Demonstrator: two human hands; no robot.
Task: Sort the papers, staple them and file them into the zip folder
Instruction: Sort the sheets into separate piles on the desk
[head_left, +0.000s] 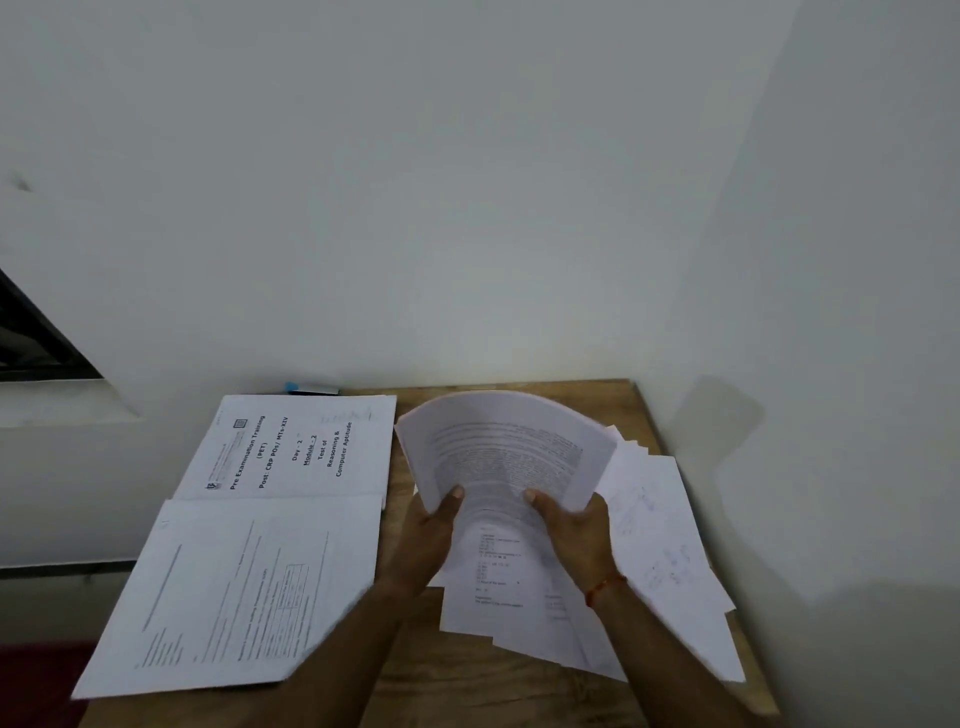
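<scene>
White printed sheets cover most of the wooden table (493, 686) in the head view. Both hands hold one sheaf (504, 447) up off the table by its lower corners. The left hand (431, 535) and right hand (576, 530) each press a thumb across the front, and the fingers behind are hidden.

The sheaf bows into an arch with its top edge fanned. With a grip only at the bottom edge, thin slick sheets could slide out and drop back into the loose pile (660, 545) lying just under the hands. That would mix sorted pages with unsorted ones. That pile is splayed and reaches the right table edge, so a nudge from the right forearm might push sheets off.

To the left lie two flatter, squarer stacks, touching. The far one is topped by a title page (291, 447) and the near one (234, 592) hangs over the table's front-left corner, where it could tip. A blue-capped pen (311, 388) lies against the wall.

No stapler or zip folder is in sight, so I judge sorting is the step in hand.
</scene>
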